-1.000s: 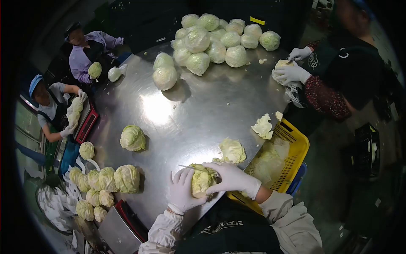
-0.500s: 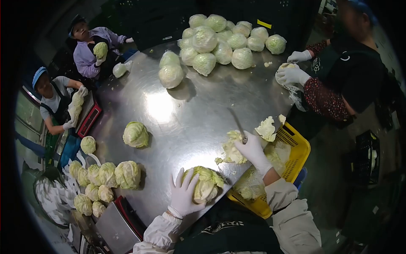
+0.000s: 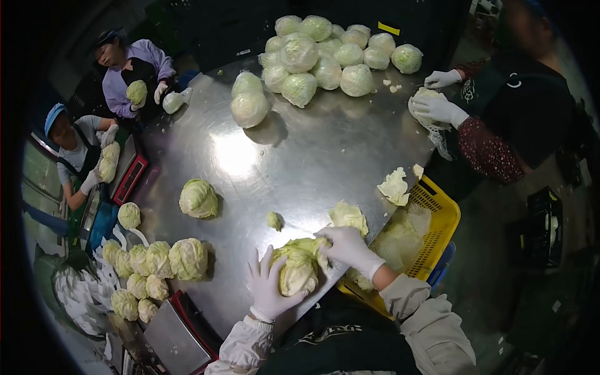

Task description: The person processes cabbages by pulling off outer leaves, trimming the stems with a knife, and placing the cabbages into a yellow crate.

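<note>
A cabbage [image 3: 297,275] with pale green leaves sits at the table's near edge. My left hand [image 3: 269,284], in a white glove, grips its left side with fingers spread and the thumb along the bottom. On the other side my right hand [image 3: 350,249], gloved too, has its fingers closed on an outer leaf [image 3: 320,250] at the cabbage's upper right. No knife shows; the inside of the right hand is hidden. Just beyond that hand lies a loose cabbage leaf [image 3: 350,215], and a small green scrap [image 3: 274,220] rests above the cabbage.
A yellow basket [image 3: 447,215] with leaves stands at the table's right edge. Another cabbage [image 3: 199,199] is left of centre; several more [image 3: 189,259] sit beside a scale [image 3: 178,337]. Wrapped cabbages [image 3: 299,53] are piled at the back. Co-workers stand left and right [image 3: 522,106].
My right hand has moved left from the loose leaves to the cabbage and closed on a leaf. The knife seen in it has gone from sight. A small scrap now lies above the cabbage.
</note>
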Demonstrator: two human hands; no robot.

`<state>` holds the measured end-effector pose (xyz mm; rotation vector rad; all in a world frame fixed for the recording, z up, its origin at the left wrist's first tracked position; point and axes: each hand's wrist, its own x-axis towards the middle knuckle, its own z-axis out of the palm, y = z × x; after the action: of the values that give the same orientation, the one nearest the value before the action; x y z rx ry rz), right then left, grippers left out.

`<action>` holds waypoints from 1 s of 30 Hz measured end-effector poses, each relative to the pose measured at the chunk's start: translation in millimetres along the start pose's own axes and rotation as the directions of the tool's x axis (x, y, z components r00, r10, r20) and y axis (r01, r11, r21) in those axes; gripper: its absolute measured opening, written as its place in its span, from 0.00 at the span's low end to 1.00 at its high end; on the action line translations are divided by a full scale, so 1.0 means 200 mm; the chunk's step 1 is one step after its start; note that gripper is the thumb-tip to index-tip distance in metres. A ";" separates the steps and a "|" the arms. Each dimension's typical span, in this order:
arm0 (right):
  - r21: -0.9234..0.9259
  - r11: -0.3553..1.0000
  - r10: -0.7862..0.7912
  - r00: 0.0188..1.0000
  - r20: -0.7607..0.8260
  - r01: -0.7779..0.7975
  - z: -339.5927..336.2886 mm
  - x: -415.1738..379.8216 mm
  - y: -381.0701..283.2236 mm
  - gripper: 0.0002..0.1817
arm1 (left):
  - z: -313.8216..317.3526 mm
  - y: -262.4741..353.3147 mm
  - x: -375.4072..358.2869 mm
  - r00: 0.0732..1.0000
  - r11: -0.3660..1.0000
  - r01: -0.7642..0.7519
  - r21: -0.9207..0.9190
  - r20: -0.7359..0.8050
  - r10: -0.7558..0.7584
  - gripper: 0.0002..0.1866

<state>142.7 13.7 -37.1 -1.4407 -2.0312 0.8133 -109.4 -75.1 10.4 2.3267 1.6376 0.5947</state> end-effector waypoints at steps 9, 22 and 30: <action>-0.085 0.990 -0.103 0.990 0.098 0.111 -0.17 -0.04 -0.17 0.33 | -0.02 -0.09 -0.22 0.985 0.861 0.153 -0.485 0.000 -0.175 0.46; 0.463 0.856 -0.410 0.850 0.331 0.232 0.03 -0.04 -0.17 0.24 | -0.01 -0.07 0.02 0.999 0.963 0.000 -0.271 0.050 0.014 0.38; 0.862 0.471 -0.099 0.960 0.262 -0.187 0.14 -0.15 -0.11 0.15 | 0.00 -0.14 0.02 0.998 0.963 -0.025 -0.267 0.041 0.038 0.38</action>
<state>117.5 -25.6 -42.7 -0.7535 -1.2815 1.8374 -132.5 -61.3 -0.5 2.1575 1.4057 0.7154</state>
